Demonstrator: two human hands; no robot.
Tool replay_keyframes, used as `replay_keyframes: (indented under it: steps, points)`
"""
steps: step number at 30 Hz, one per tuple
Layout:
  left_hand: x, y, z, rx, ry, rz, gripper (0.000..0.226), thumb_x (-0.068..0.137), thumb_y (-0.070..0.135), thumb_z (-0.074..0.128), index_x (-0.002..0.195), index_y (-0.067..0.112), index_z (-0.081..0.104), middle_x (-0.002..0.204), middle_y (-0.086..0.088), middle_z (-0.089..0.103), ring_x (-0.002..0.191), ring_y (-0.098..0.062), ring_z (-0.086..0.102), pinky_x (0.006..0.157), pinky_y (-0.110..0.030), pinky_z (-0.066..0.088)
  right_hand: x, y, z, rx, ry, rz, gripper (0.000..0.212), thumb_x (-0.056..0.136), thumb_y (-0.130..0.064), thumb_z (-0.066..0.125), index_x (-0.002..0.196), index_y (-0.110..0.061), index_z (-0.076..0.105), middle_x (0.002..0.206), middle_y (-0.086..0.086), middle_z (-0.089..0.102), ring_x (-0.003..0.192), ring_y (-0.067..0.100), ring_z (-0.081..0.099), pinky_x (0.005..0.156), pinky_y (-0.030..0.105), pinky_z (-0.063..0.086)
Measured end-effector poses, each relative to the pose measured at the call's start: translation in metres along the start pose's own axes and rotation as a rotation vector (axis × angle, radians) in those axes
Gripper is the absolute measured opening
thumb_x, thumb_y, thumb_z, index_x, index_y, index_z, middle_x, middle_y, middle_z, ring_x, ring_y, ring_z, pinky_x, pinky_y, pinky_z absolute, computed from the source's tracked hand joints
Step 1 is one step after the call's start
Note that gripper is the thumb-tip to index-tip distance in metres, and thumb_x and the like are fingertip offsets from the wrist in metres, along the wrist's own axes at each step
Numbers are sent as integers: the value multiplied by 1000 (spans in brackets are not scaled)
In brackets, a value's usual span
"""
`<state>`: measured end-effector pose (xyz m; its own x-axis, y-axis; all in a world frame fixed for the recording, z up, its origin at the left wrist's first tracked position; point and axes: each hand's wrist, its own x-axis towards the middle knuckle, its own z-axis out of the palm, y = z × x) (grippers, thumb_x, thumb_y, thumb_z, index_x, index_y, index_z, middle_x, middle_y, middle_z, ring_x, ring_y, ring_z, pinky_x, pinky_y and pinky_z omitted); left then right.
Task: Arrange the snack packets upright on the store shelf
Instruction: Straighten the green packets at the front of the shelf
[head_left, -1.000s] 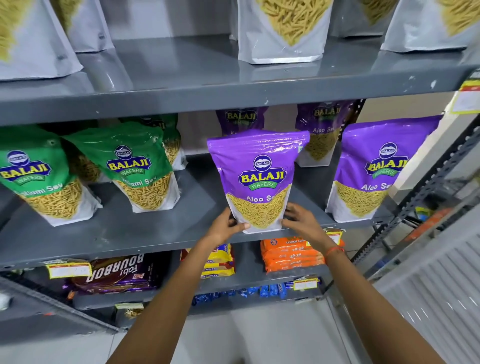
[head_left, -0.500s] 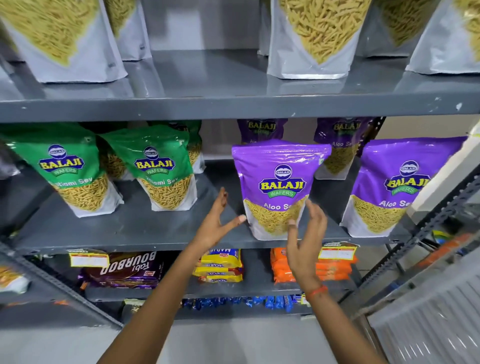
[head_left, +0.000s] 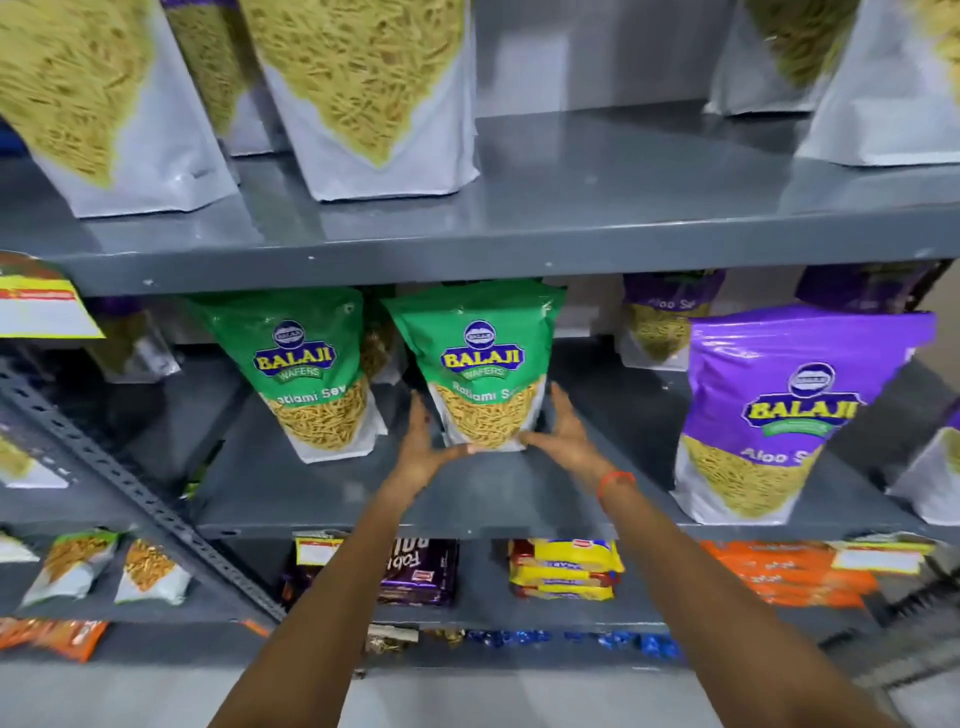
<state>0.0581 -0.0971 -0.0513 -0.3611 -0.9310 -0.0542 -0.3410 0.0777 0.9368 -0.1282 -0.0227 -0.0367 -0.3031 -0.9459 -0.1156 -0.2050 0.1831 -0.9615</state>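
Arms: both were extended forward and upward, bare, converging slightly toward the hands.
Left hand (head_left: 422, 447): was held open, palm turned inward, fingers raised, thumb stretched toward the right.
Right hand (head_left: 566, 439): was held open, palm turned inward, fingers spread upward, thumb stretched toward the left.
Right wrist: an orange band (head_left: 615, 480) was worn.
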Motion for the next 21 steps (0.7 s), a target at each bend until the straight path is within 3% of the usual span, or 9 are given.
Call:
replay_keyframes:
  steps: [3,6,8,12,16,21]
  points:
    - [18,-4,-9,-9,-185,-72,82,61,23,82,129,11,39,139,-14,47,125,-27,47,101,-37,42,16,10,3,28,-17,45,66,74,10,67,131,-1,34,137,22,46,128,36,45,96,29,38]
    - [12,-15,-5,-60,-175,-97,57,77,5,69,127,8,41,133,-16,51,122,-28,49,99,-37,40,6,16,2,-13,-3,61,53,77,4,67,124,0,44,127,20,56,113,29,55,89,26,43]
    - [0,-23,-2,-75,-176,-72,49,79,3,67,121,11,42,127,-11,54,122,-32,50,100,-39,41,-10,21,0,-42,-28,53,47,78,-1,68,121,-4,49,116,10,59,103,19,57,84,20,48]
    - [-35,-40,4,-54,-148,-55,56,77,13,71,125,9,43,129,-12,55,119,-26,52,100,-38,42,-42,49,-4,-187,-43,12,43,75,-8,72,115,-10,56,118,8,64,110,21,59,102,42,45]
    - [-72,-44,13,-73,-140,-32,46,78,14,70,117,19,47,125,-7,56,118,-23,51,97,-33,42,-72,62,-9,-253,-31,-22,43,74,-19,75,113,-13,58,114,6,66,109,20,59,100,38,46]
    - [-88,-29,13,-49,-164,-5,52,82,15,67,128,10,43,133,-11,53,124,-24,47,106,-39,38,-81,64,-10,-269,-21,-21,48,73,-24,75,116,-13,57,121,8,66,112,22,59,102,45,46]
